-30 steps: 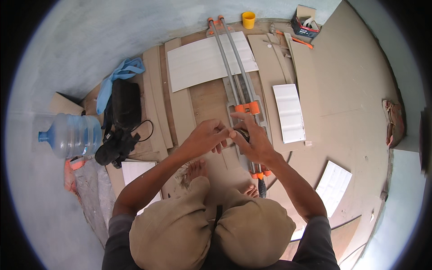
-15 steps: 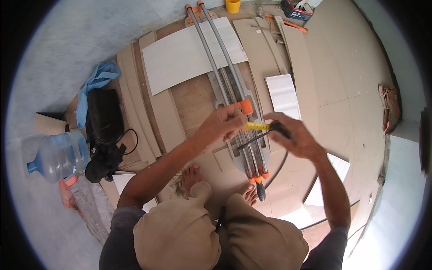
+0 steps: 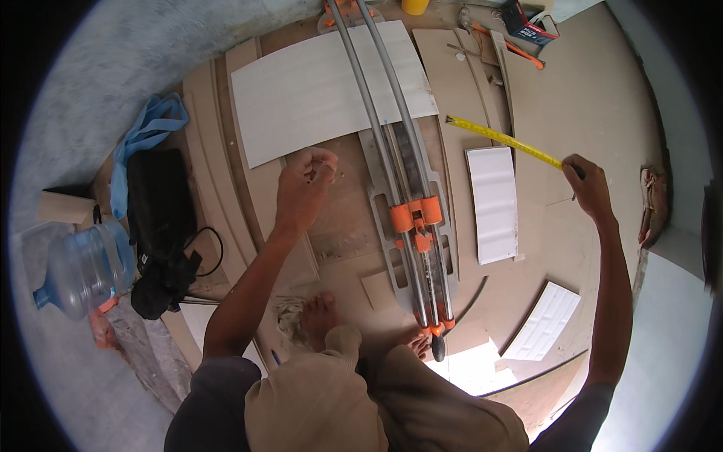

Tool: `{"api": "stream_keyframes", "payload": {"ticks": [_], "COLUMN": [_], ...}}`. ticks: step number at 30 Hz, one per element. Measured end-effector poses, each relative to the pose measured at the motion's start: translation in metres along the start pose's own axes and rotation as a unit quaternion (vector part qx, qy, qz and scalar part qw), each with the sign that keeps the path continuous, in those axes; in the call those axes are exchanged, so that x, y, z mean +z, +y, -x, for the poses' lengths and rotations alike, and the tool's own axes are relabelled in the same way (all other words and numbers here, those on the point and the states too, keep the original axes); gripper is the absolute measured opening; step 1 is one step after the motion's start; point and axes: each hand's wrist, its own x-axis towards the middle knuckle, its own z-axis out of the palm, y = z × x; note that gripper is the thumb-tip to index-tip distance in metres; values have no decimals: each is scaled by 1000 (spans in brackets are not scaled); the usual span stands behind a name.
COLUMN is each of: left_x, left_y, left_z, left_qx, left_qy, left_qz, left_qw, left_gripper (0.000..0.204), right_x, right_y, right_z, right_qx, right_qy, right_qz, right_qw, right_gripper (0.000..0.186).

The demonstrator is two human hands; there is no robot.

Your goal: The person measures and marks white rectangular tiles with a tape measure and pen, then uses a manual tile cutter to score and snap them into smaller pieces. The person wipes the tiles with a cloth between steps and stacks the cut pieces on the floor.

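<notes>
My right hand (image 3: 590, 188) grips a tape measure, whose yellow blade (image 3: 512, 141) sticks out to the left over the floor; most of the case is hidden in my fingers. My left hand (image 3: 305, 188) is raised with its fingers curled in, left of the tile cutter; whatever they may hold is too small to make out. The manual tile cutter (image 3: 392, 128) has two steel rails, an orange carriage (image 3: 416, 214) and a black-tipped handle at its near end. A large white tile (image 3: 301, 98) lies under the rails at its far part.
A narrow white tile (image 3: 493, 203) lies right of the cutter, with another white piece (image 3: 544, 322) nearer. Beige strips (image 3: 215, 151) line the left side. A black bag (image 3: 162, 196) and a clear blue water bottle (image 3: 83, 267) sit far left. A hammer and box (image 3: 529, 22) stand at the back.
My hands have moved apart: the left went left, the right went far right with the tape measure. The blade's end is out of my left hand, and more blade shows.
</notes>
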Motion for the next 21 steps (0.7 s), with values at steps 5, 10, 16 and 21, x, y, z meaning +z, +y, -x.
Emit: {"api": "stream_keyframes", "payload": {"ticks": [5,10,16,21], "left_x": [-10,-4,-23,-79], "left_y": [4,14,-7,-16], "left_z": [-35,-61,-82,-75], "left_qx": [28,89,132,104], "left_qy": [30,22,30,65], "left_qz": [-153,-229,-315,-367], "left_qw": [987,969,939,922], "left_gripper": [28,32,19,17], "right_x": [37,75,100,111], "right_y": [-61,-120,-162,-182], "right_z": [-62,-106,-128,-131], "right_qx": [-93,-90,-177,-212], "right_qy": [-28,-103,-111,-102], "right_qz": [51,47,48,36], "right_qw": [994,989,977,971], "right_gripper": [24,27,28,27]}}
